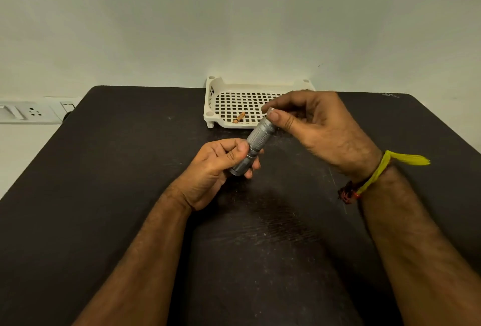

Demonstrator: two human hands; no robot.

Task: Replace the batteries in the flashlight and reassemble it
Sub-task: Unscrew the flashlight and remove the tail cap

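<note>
wall socket: switch plate [31, 112] at the left edge of the frame, mid height, off the table; not in play
table: dark top [130, 169] fills the lower half of the frame, scuffed and dusty
left hand: my left hand [216, 169] sits just left of centre, fingers curled round the lower, near end of the flashlight, thumb pressed on a ring of the barrel; it's the anchor
flashlight: silver knurled barrel [256, 138] at centre frame, tilted from lower left up to upper right, held off the table between both hands
battery: one orange cell [239, 117] lies in the tray, upper centre, near its front left corner; old or new, can't tell
tray: white perforated tray [216, 99] at the back edge of the table, upper centre, partly hidden by my right hand
right hand: my right hand [317, 122] right of centre, thumb and forefinger pinching the upper far end of the flashlight, other fingers loosely curled behind
wrist thread: yellow thread [377, 172] on my right wrist, right side of frame
progress: looks early or late, can't tell which; far end is either coming off or going back on, and whether a cap or a cell sits under my fingertips is hidden
left to do: at least finish the far end; whether a cell is inside the barrel is not visible
</note>
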